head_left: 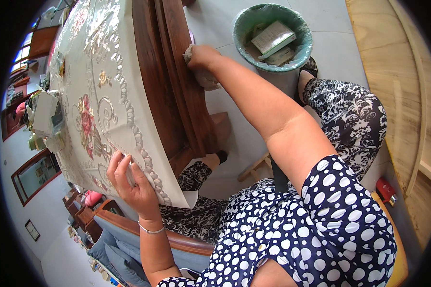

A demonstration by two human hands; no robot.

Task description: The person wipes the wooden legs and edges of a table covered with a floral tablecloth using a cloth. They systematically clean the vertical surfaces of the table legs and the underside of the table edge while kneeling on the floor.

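My right hand (204, 58) is closed around a pale, crumpled cloth (207, 80) and presses it against the side of the dark brown wooden table (170, 71). Part of the cloth sticks out past the fingers, and part hangs below the hand. On the table top lies a cream tablecloth (115, 103) with embossed scrolls and pink flowers. My left hand (131, 184) rests on it near the close corner, fingers apart, with slight creases in the cloth beside the fingertips. The tablecloth's edge stops short of the wooden side, leaving it bare.
A bin (273, 64) with a green liner, holding a box and scraps, stands beyond my right forearm. A wooden panel (397, 95) runs along the right. Boxes and small items (45, 115) sit at the table's left end. A blue-cushioned wooden sofa (119, 253) is at lower left.
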